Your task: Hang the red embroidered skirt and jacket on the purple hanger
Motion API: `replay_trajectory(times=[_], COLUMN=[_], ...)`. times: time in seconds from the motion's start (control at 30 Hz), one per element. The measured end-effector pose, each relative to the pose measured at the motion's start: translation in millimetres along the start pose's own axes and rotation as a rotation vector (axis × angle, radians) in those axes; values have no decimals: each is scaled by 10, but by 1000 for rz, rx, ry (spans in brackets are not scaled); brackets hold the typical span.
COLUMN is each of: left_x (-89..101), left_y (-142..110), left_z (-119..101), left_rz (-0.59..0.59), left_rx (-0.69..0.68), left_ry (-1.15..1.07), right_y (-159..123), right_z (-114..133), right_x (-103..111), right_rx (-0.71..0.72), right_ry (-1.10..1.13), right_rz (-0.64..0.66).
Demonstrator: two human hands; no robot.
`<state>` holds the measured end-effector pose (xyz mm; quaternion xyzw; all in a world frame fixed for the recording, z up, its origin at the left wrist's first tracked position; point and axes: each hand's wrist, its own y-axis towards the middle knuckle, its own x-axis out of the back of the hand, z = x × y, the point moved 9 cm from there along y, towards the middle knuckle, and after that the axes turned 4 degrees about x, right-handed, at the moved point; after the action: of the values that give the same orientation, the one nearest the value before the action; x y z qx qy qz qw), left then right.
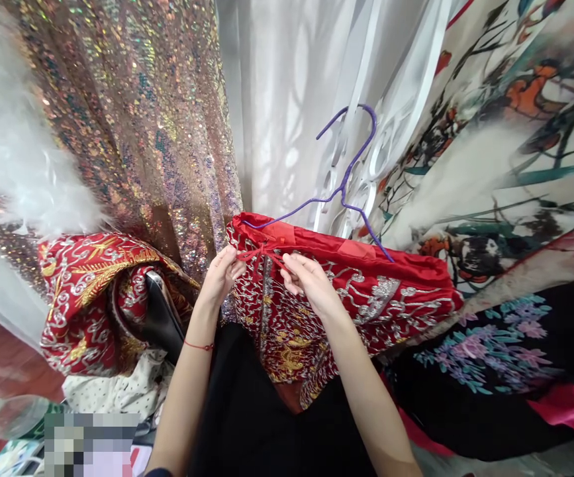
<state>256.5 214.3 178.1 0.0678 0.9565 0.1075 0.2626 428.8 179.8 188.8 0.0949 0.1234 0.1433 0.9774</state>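
Observation:
A red embroidered garment (361, 301) with silver and gold patterns hangs folded over a purple wire hanger (346, 175). At its top edge run thin red tie strings (259, 255). My left hand (222, 271) pinches one end of the strings, fingers closed. My right hand (306, 278) pinches the other end just to the right, fingers closed too. A thin red thread bracelet circles my left wrist. Both hands sit close together in front of the garment's waistband.
A sequinned bronze fabric (132, 126) hangs at the left, white curtain (287, 99) behind. Another red embroidered piece (88, 291) lies bundled at the left over a black bag (160, 315). Floral printed cloth (510, 132) hangs at the right. A plastic bottle (8, 414) lies lower left.

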Motion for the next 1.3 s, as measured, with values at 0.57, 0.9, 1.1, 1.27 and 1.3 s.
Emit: replay_trajectory(times=[0.57,0.9,1.1,1.27,1.3], left_x=[-5,100,211,139,116], left_y=[165,3,-382,-850,-963], left_z=[-7,-64,-310,-465,-513], left_rz=[-257,-245,-242,-34,2], left_rx=[189,62,-78,-75,-81], left_ry=[-386,128,473,776,843], right_y=[-14,-103,-293,-100,-90], right_z=[133,162,413,181,145], right_x=[217,204,-138,-274,-287], right_rx=[305,283,559,319,259], right_ry=[-230,-315,-1056,-1443,-1503], right_rz=[-240,-236,-426,-352,-346])
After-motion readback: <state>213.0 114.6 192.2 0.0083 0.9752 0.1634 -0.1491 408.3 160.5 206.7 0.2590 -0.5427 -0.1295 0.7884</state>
